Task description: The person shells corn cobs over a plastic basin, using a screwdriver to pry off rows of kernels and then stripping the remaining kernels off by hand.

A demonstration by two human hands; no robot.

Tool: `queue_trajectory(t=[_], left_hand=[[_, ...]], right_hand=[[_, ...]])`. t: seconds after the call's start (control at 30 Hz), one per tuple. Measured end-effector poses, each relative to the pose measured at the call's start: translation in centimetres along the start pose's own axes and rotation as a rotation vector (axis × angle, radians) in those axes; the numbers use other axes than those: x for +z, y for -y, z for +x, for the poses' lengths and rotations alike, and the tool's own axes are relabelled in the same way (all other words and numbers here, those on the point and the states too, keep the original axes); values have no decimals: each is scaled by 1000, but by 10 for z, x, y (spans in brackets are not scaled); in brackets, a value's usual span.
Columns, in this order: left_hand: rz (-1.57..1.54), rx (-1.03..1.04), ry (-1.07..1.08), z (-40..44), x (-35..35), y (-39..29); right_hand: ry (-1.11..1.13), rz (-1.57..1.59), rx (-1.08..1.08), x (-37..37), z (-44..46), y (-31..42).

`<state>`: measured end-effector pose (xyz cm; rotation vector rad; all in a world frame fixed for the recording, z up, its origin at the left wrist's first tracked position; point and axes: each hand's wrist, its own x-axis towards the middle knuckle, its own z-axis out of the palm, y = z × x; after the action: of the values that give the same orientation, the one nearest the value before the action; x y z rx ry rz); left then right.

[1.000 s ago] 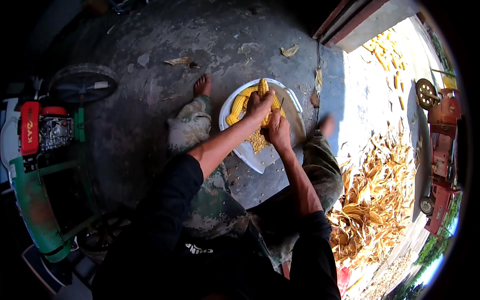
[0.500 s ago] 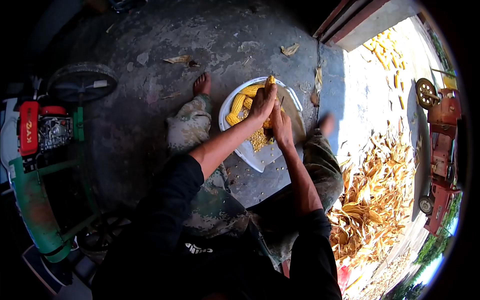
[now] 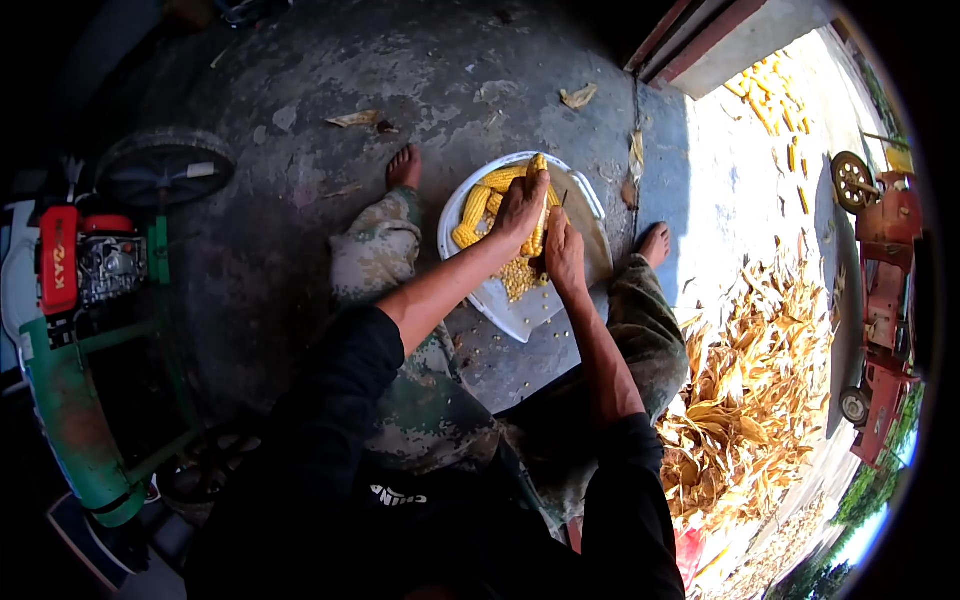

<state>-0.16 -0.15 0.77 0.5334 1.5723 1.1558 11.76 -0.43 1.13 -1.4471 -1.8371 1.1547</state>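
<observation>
Head cam: your L hand (image 3: 520, 208) is wrapped round an ear (image 3: 536, 240), one end poking out past the far side, other end toward you. Ear's over the basin (image 3: 446, 222), betw. your feet (image 3: 404, 167) on the floor (image 3: 290, 220). R hand (image 3: 566, 258) close by on the ear's right, fingers curled; can't tell if it grips anything. Thin dark rod (image 3: 565, 197) shows just beyond R hand. Spare ears (image 3: 472, 207) in basin, far & left; loose kernels (image 3: 517, 278) toward near side, a few on floor nearer you. Husk pile (image 3: 745, 410) in sun, right of your R leg; red vehicle (image 3: 885, 310) farther right. Engine (image 3: 60, 258) w/ green frame (image 3: 85, 420) at left.
</observation>
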Motion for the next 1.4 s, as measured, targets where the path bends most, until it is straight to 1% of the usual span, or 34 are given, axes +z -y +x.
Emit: queue_trajectory(t=[0.07,0.1,0.17,0.2,0.27,0.3,0.33,0.37,0.4,0.43,0.47,0.5,0.57,0.6,0.63,0.67,0.7,0.77,0.8,0.83,0.87,0.9,0.97,1.0,1.03,1.07,1.1,1.13,1.2,1.23,1.27,1.3,1.37,1.4], left_hand=[[-6,16,6,-5,1,-7],[-7,15,6,-7,1,-10],[42,56,84,-12,0,-17],[40,52,81,-10,1,-12],[67,32,16,-6,4,-5],[28,26,26,-6,3,-7],[28,25,24,-5,3,-4],[-1,63,70,-2,3,-3],[-31,101,117,-1,3,-2],[-73,48,77,-9,3,-13],[-74,49,77,-10,4,-16],[-71,37,46,-8,4,-13],[-69,23,12,-4,4,-8],[-10,79,28,-3,4,-5],[49,134,44,-1,4,-2],[49,133,43,0,4,0],[39,138,41,0,4,1],[31,141,39,1,4,3],[-74,91,90,-3,4,-4],[-179,41,140,-7,3,-11],[-178,42,141,-9,2,-17],[-179,-2,142,-10,0,-20],[-184,-45,142,-6,-2,-20],[-69,7,79,5,-4,-10],[46,60,16,9,-4,-8],[46,59,13,11,-4,-5],[113,70,-29,8,-4,-7],[179,78,-71,5,-5,-9],[224,110,-105,8,-7,-4],[121,92,-58,16,-8,4],[18,76,-12,25,-8,13],[37,160,-127,21,-5,7],[-17,126,-124,14,-4,-3],[-69,88,-117,16,-4,-2]], right_hand=[[64,185,195,0,4,-6],[65,184,196,-1,5,1],[74,144,249,-5,7,15],[79,143,251,-4,8,11],[94,81,238,-2,9,-2],[96,81,237,2,10,-11],[9,5,64,6,9,-20],[-81,-71,-110,10,9,-28],[-81,-71,-110,8,8,-24],[-26,28,14,2,6,-15],[30,128,136,-2,6,-6],[30,128,135,-4,7,-3],[54,116,218,-7,11,3],[57,115,218,-4,11,2],[29,121,163,-1,11,1],[0,129,108,2,10,0],[1,130,109,2,10,-2],[43,101,73,0,8,-7],[42,102,74,1,8,-13],[30,75,14,2,9,-19],[18,48,-48,4,10,-25],[18,48,-48,2,9,-17],[51,235,-13,-4,8,-3],[52,235,-13,-8,6,4],[149,408,126,-12,4,10],[247,582,267,-14,2,14],[306,531,284,-19,3,11],[310,531,286,-18,4,6],[197,485,172,-13,5,-4],[149,474,227,-12,5,-2],[151,474,224,-13,4,-1],[175,466,283,-15,3,3],[200,439,402,-15,-3,10],[203,437,399,-13,-6,12]])
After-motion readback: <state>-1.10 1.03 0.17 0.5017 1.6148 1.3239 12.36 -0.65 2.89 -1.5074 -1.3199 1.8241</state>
